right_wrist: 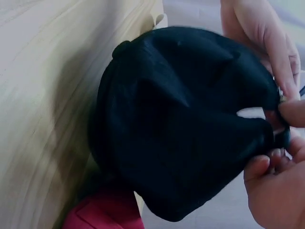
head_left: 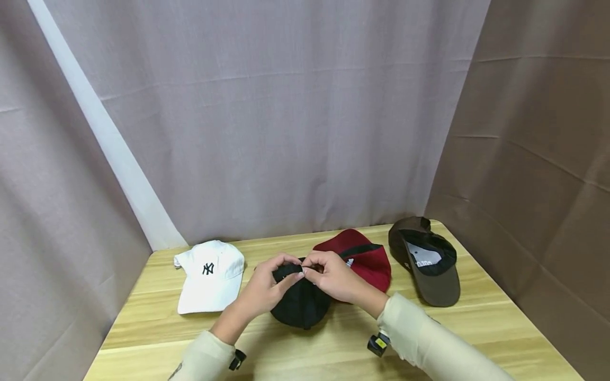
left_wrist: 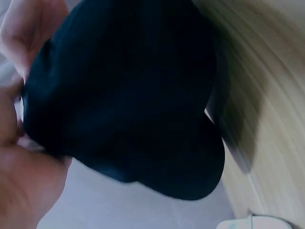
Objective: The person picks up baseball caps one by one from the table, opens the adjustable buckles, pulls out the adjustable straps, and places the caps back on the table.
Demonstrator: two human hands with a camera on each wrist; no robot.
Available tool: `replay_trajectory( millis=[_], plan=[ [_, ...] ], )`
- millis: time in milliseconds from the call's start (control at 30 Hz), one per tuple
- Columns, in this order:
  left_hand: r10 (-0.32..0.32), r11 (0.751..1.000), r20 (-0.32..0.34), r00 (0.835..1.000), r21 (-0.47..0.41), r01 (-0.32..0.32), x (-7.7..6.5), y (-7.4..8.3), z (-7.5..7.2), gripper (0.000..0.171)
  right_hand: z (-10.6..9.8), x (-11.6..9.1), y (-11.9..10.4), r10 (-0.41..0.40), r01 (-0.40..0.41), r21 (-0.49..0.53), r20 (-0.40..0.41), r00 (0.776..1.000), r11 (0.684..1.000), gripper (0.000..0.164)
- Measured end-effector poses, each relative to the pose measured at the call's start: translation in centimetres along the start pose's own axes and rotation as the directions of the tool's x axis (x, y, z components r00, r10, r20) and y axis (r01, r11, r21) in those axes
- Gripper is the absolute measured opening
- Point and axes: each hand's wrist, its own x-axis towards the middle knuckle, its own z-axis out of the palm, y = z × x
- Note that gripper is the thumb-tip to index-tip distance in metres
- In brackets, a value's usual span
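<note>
A black baseball cap (head_left: pixel 302 307) is held up at the middle of the table, its crown turned toward me. My left hand (head_left: pixel 265 286) pinches one side of its back strap (right_wrist: pixel 282 136) between thumb and fingers. The right hand (head_left: pixel 339 276) pinches the strap from the other side, and the fingertips of both hands meet there. Seen from the right wrist, a small opening shows between the strap and the crown. The left wrist view has the cap's dark side (left_wrist: pixel 128 95) filling its middle, with its rounded lower part hanging over the wood.
A white cap (head_left: pixel 212 278) with a black NY emblem lies at the left. Behind the right hand is a dark red cap (head_left: pixel 376 264) with a black band. A dark brown cap (head_left: pixel 440 286) lies on its side at the right. Grey curtains (head_left: pixel 286 132) stand behind the wooden table (head_left: pixel 305 365).
</note>
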Motion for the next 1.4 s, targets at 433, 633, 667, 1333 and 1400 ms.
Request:
replay_trajectory(
  millis=[433,633,667,1333,1400],
  plan=[
    [0.132,0.975,-0.076,0.988,0.188,-0.116,0.0,-0.1,1.4,0.020,0.5,0.5,-0.4,0.087,-0.086,0.018,-0.076,0.993,0.996,0.012],
    [0.133,0.976,-0.053,0.990,0.182,-0.121,0.5,-0.3,1.3,0.024,0.2,0.5,-0.4,0.085,-0.080,0.049,-0.094,0.992,0.996,0.011],
    [0.133,0.976,-0.052,0.990,0.181,-0.121,0.5,-0.3,1.2,0.024,0.2,0.5,-0.5,0.083,-0.078,0.052,-0.094,0.992,0.996,0.011],
    [0.193,0.980,-0.008,0.981,0.057,-0.192,0.4,-1.6,-0.1,0.020,0.9,1.2,-0.5,0.124,-0.108,0.163,-0.090,0.988,0.981,0.017],
    [0.195,0.979,-0.010,0.981,0.062,-0.194,0.4,-1.7,-0.2,0.020,1.0,1.4,-0.4,0.117,-0.101,0.168,-0.089,0.989,0.981,0.017]
  ],
)
